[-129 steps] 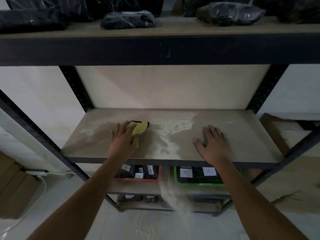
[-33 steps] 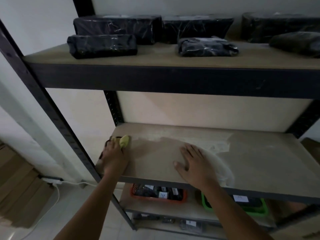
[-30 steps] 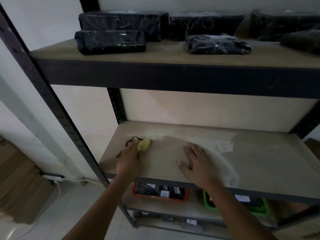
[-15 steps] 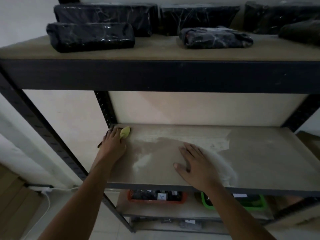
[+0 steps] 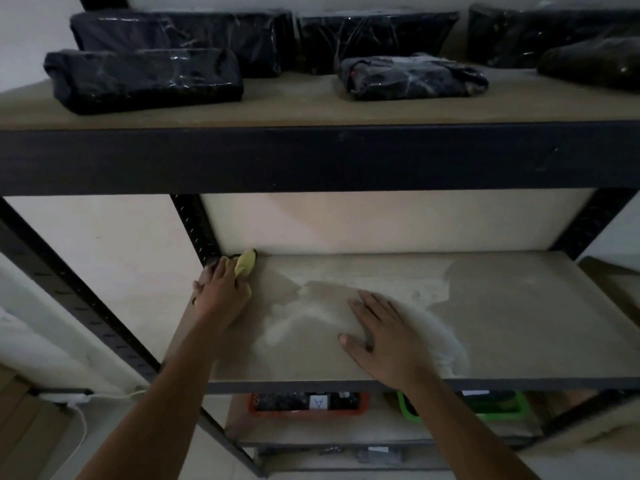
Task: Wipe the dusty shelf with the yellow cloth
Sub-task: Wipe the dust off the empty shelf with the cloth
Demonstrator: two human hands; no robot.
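Spanning the whole frame, a black metal shelving rack (image 5: 311,157) carries tan fibreboard decks. The upper deck holds black plastic-wrapped bundles (image 5: 142,79) across the top of the frame. The middle tan fibreboard shelf (image 5: 519,323) fills the centre; pale dust (image 5: 298,320) lies in a streaked patch at its middle and along its rear edge, while the right part looks darker. Below it, at lower centre, sit an orange plastic basket (image 5: 308,412) with a label marked A and, to its right, a green plastic basket (image 5: 498,410). A white cable (image 5: 81,431) runs at lower left. The right hand (image 5: 384,337) lies flat on the shelf near its front edge, fingers straight and slightly spread, thumb out to the left, holding nothing. The left hand (image 5: 221,296) presses down at the shelf's rear left corner, fingers extended over the small crumpled yellow cloth (image 5: 245,263), which protrudes beyond the fingertips beside the rear upright.
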